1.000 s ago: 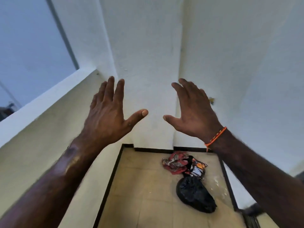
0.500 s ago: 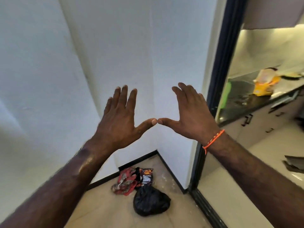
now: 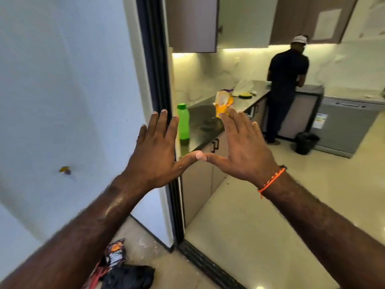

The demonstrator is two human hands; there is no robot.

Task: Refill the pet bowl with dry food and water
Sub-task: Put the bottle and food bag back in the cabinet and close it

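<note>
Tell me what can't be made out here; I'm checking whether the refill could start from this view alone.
Head view only:
- Pet bowl: not in view.
- Yellow bag: lower part hidden by the right hand; label too small to read.
- Green bottle: left edge behind the left hand; opaque, contents unknown.
- Other person: back turned, hands hidden.
- Black bag: cut off by the bottom edge.
</note>
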